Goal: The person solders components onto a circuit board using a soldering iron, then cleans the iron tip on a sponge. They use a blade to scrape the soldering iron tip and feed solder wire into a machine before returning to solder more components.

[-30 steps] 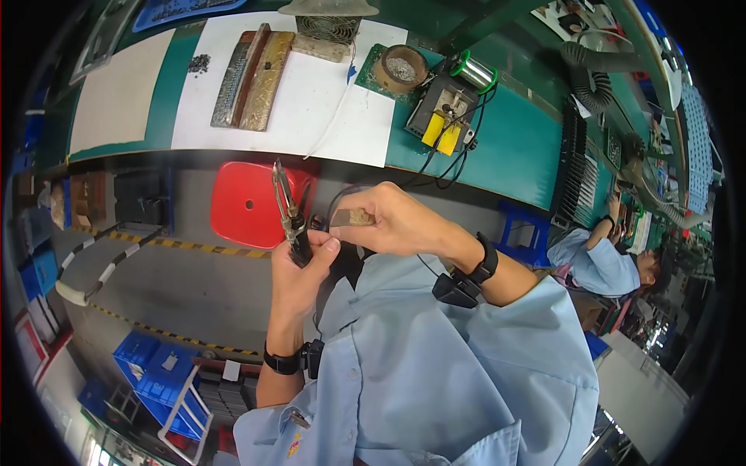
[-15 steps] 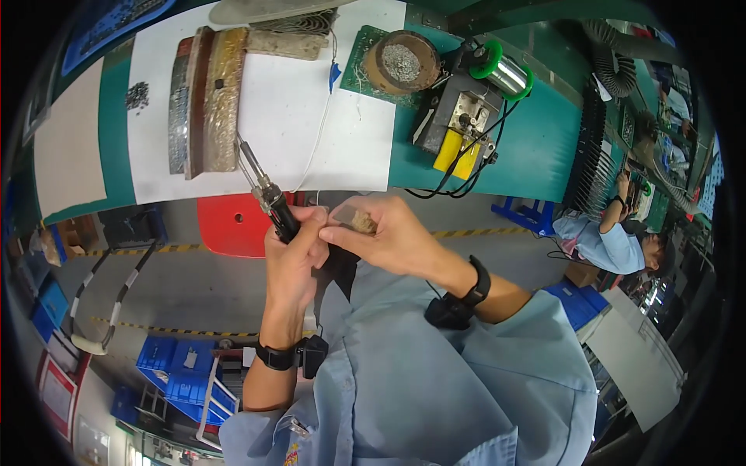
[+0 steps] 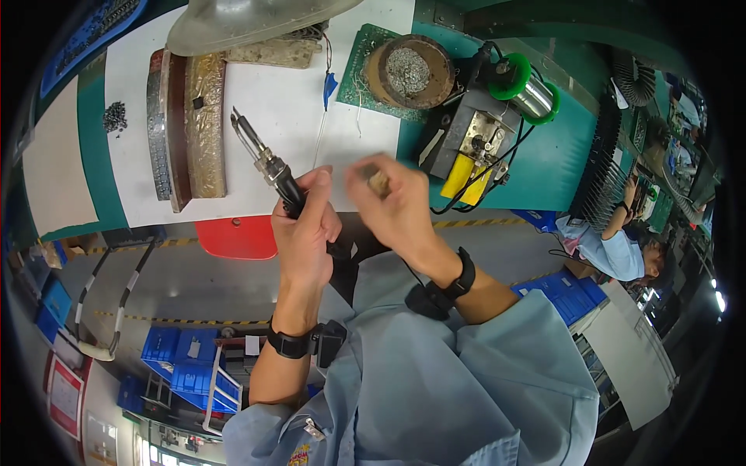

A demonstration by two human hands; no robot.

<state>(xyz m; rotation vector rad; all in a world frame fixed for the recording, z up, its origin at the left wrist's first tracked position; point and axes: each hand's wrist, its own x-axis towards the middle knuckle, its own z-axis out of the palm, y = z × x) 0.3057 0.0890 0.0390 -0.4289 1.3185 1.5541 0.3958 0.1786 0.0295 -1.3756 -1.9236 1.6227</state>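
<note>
My left hand is closed round the dark handle of a soldering iron, whose metal tip and thin side tube point up and left over the white sheet. Slightly apart from it, my right hand is curled, its fingertips smeared by motion. A small crumpled tan lump, perhaps a piece of sponge, shows within its grip. Beyond my hands, a blue tag hangs on a thin white cord on the bench.
A round pot of silvery granules stands on a green mat. Right of it is a soldering feeder with a solder wire reel. Curved racks and black bits lie left; a translucent cover overhangs them. A red stool is below.
My hands have drawn apart and moved up toward the bench. The iron has risen with my left hand. The right hand has turned, its fingers curled more round the tan lump.
</note>
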